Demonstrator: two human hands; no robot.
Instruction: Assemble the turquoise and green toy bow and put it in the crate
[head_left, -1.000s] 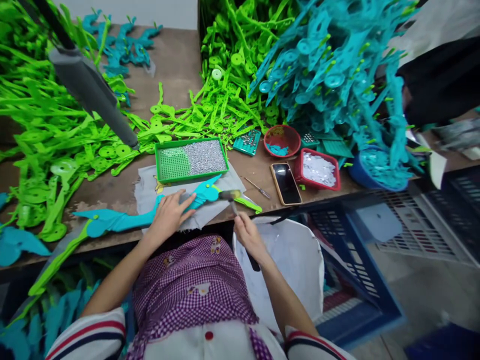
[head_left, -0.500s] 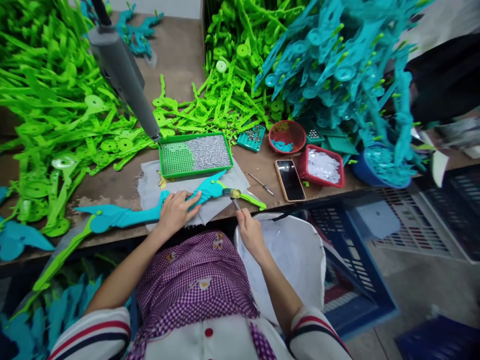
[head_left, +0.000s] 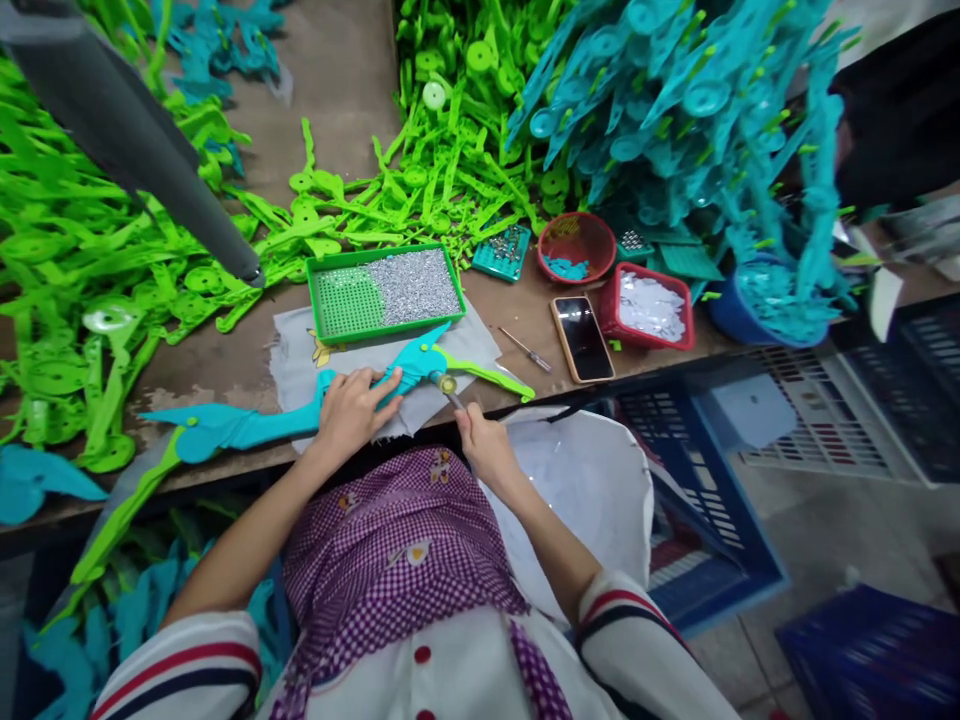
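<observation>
My left hand [head_left: 352,408] is closed over a blue plastic part [head_left: 414,357], holding it against the grey cloth [head_left: 480,340] on the table. A green plastic arm [head_left: 491,375] is joined to this part and points right. In my right hand [head_left: 480,440] is the thin handle of a small hammer [head_left: 446,384], its yellowish head beside the blue part. To the left lies another blue part with a green arm [head_left: 225,430], near my left wrist. A green perforated tray [head_left: 386,333] with many tiny silver pieces stands just behind the cloth.
A grey power screwdriver [head_left: 142,140] hangs at the left. Green parts [head_left: 420,190] and blue parts [head_left: 675,90] are heaped behind. Toward the right sit a screwdriver [head_left: 527,350], a phone [head_left: 583,340], red bowls [head_left: 576,248] and a blue bowl [head_left: 772,325].
The hammer head has moved left and down toward the blue part, with my right hand following. The hanging power screwdriver has swung left. My left hand keeps its hold.
</observation>
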